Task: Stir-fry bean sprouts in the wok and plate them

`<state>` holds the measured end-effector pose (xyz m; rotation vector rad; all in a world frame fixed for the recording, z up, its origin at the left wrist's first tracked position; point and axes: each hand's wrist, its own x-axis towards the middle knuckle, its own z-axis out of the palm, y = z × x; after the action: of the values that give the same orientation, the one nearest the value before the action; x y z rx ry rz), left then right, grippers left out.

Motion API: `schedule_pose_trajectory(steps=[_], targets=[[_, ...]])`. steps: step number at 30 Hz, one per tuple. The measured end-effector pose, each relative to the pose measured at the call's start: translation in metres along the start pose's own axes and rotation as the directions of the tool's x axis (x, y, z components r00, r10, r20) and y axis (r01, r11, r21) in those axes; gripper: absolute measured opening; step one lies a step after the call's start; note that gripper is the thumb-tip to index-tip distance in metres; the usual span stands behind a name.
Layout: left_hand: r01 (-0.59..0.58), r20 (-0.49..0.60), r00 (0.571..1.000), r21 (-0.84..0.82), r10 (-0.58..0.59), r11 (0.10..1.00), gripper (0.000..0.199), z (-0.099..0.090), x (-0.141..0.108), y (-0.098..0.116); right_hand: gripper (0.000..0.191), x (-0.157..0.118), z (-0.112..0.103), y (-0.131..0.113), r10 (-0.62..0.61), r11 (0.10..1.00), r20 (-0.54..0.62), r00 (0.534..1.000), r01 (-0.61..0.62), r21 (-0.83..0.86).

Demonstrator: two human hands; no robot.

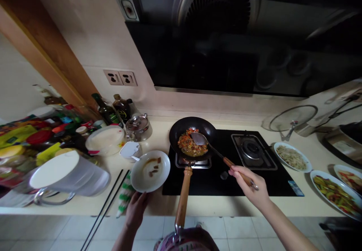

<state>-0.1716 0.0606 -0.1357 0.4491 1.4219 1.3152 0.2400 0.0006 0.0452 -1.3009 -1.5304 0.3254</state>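
My right hand is wrapped round the wooden handle of a spatula. Its metal blade rests in a black wok, on chopped reddish-orange food with yellowish liquid around it. The wok sits on the left burner, and its wooden handle points toward me. Down at the left, my left hand grips the near rim of a white plate. A few brown pieces and a smear of sauce lie on that plate. The fingers under the rim are hidden.
Long black chopsticks and a green-and-white cloth lie left of the plate. Beyond are a white container, a metal pot and a large pitcher. Plates of food stand right of the black stove. A range hood hangs above.
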Motion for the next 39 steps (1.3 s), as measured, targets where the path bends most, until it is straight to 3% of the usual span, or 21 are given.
schedule_pose_trajectory(steps=[4, 8, 11, 15, 17, 20, 24, 29, 34, 36, 39], targets=[[0.059, 0.105, 0.993, -0.012, -0.058, 0.998, 0.038, -0.006, -0.012, -0.001, 0.017, -0.003, -0.007, -0.002, 0.058, 0.998, -0.037, 0.998, -0.058, -0.005], [0.283, 0.156, 0.947, 0.009, -0.281, 0.959, 0.044, 0.002, -0.044, 0.006, 0.014, -0.004, -0.007, -0.006, 0.067, 0.998, -0.034, 0.997, -0.067, -0.001], [0.360, 0.301, 0.879, 0.085, -0.368, 0.929, 0.048, 0.022, -0.079, 0.016, 0.016, -0.003, -0.009, -0.008, 0.054, 0.998, -0.067, 0.996, -0.056, -0.018], [0.419, 0.521, 0.726, 0.182, -0.449, 0.889, 0.046, 0.049, -0.117, 0.026, 0.016, -0.005, -0.021, -0.006, 0.058, 0.997, -0.056, 0.997, -0.061, -0.055], [0.444, 0.581, 0.668, 0.189, -0.465, 0.876, 0.050, 0.059, -0.128, 0.028, 0.016, -0.008, -0.024, -0.002, 0.086, 0.995, -0.030, 0.996, -0.088, -0.055], [0.443, 0.619, 0.623, 0.225, -0.478, 0.868, 0.055, 0.065, -0.134, 0.026, 0.017, -0.009, -0.019, 0.001, 0.136, 0.991, -0.036, 0.990, -0.137, -0.002], [0.319, 0.623, 0.650, 0.296, -0.435, 0.900, 0.058, 0.065, -0.135, 0.023, 0.016, -0.002, 0.007, -0.006, 0.172, 0.979, -0.062, 0.983, -0.164, 0.125], [0.289, 0.592, 0.688, 0.307, -0.420, 0.907, 0.056, 0.061, -0.139, 0.019, 0.018, 0.005, 0.045, -0.012, 0.155, 0.974, 0.065, 0.986, -0.164, 0.159], [0.302, 0.565, 0.711, 0.294, -0.419, 0.907, 0.058, 0.061, -0.147, 0.021, 0.020, 0.015, 0.050, 0.006, 0.147, 0.980, -0.036, 0.989, -0.141, 0.142], [0.285, 0.563, 0.721, 0.291, -0.405, 0.913, 0.059, 0.062, -0.149, 0.023, 0.021, 0.030, 0.048, 0.015, 0.063, 0.997, -0.058, 0.996, -0.061, 0.045], [0.258, 0.573, 0.727, 0.283, -0.379, 0.924, 0.060, 0.063, -0.149, 0.023, 0.019, 0.056, 0.049, 0.025, -0.133, 0.985, 0.058, 0.989, 0.138, -0.101]])
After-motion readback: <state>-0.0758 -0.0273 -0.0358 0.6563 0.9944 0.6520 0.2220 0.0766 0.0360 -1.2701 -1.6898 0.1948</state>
